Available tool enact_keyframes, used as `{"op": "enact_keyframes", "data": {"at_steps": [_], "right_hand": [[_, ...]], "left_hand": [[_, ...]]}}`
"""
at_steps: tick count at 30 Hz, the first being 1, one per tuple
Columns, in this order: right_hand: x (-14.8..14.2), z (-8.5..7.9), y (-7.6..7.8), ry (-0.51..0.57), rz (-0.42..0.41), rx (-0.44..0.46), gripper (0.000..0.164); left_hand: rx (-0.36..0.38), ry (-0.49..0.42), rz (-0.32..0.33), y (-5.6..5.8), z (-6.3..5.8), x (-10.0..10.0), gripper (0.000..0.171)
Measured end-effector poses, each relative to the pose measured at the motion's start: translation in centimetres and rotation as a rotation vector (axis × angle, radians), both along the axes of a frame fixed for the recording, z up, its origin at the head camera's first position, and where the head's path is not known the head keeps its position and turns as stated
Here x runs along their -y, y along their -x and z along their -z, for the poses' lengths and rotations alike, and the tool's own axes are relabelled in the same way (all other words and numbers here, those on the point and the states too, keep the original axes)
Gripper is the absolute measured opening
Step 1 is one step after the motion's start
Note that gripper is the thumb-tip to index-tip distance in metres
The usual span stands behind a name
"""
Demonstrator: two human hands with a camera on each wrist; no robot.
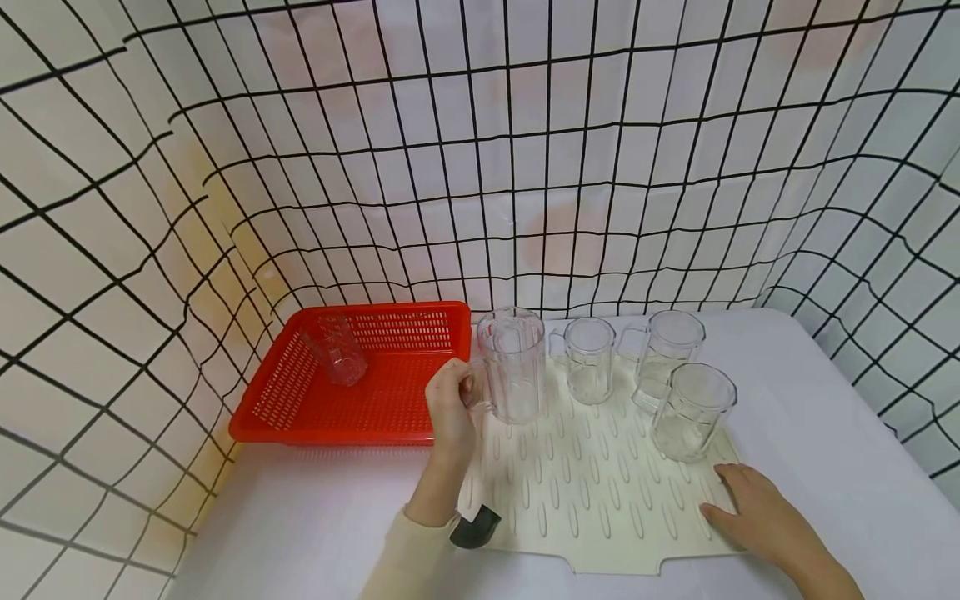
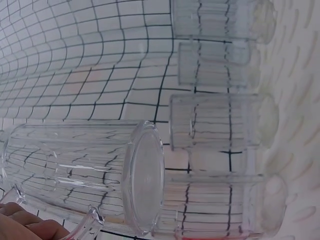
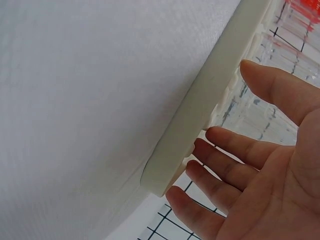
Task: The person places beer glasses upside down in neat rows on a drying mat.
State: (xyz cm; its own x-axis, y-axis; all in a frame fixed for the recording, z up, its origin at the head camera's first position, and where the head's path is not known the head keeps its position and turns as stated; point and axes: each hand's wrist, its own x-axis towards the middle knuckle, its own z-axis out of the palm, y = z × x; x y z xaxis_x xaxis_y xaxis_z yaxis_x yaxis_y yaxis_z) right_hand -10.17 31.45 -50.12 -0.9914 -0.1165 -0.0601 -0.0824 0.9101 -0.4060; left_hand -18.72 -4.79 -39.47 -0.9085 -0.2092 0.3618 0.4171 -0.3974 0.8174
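My left hand [image 1: 452,408] grips the handle of a clear glass mug [image 1: 519,387], which is upright over the left part of a cream ridged drying mat [image 1: 592,500]. In the left wrist view the held mug [image 2: 80,170] shows its base apart from the mat. Behind it, partly hidden, another clear mug appears to stand. Further right on the mat are a small mug [image 1: 589,362], a mug at the back [image 1: 673,354] and a mug nearer me [image 1: 692,417]. My right hand [image 1: 765,517] lies with extended fingers at the mat's right edge; contact is unclear.
A red perforated basket [image 1: 390,412] stands left of the mat, with one clear glass [image 1: 341,354] tilted inside. Black grid netting [image 1: 525,167] over white sheeting surrounds the back and sides. White cloth [image 1: 810,392] covers the table.
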Motion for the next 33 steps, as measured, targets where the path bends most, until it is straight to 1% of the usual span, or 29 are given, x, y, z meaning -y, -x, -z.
{"op": "enact_keyframes", "data": {"at_steps": [3,7,10,15,21,27,33], "right_hand": [[-0.1,-0.1,0.1,-0.001,-0.001,0.005,0.067],[-0.1,0.0,0.1,-0.003,-0.003,0.003,0.067],[-0.1,0.1,0.2,-0.005,-0.006,-0.003,0.067],[-0.1,0.2,0.1,-0.002,-0.007,-0.016,0.066],[-0.1,0.3,0.0,-0.003,-0.006,-0.016,0.066],[-0.3,0.4,0.0,-0.001,-0.004,-0.018,0.066],[-0.3,0.5,0.0,0.011,-0.003,-0.013,0.066]], "left_hand": [[0.000,-0.021,0.019,-0.1,0.0,-0.4,0.028],[-0.015,-0.057,0.065,-0.2,0.3,-1.0,0.029],[-0.016,-0.067,0.090,-0.2,0.5,-1.3,0.029],[0.000,-0.074,0.113,-0.3,0.9,-1.8,0.028],[-0.014,-0.082,0.134,-0.4,1.5,-2.3,0.029],[-0.028,-0.049,0.143,-0.5,2.0,-2.7,0.030],[-0.017,-0.005,0.151,-0.8,2.3,-3.0,0.029]]}}
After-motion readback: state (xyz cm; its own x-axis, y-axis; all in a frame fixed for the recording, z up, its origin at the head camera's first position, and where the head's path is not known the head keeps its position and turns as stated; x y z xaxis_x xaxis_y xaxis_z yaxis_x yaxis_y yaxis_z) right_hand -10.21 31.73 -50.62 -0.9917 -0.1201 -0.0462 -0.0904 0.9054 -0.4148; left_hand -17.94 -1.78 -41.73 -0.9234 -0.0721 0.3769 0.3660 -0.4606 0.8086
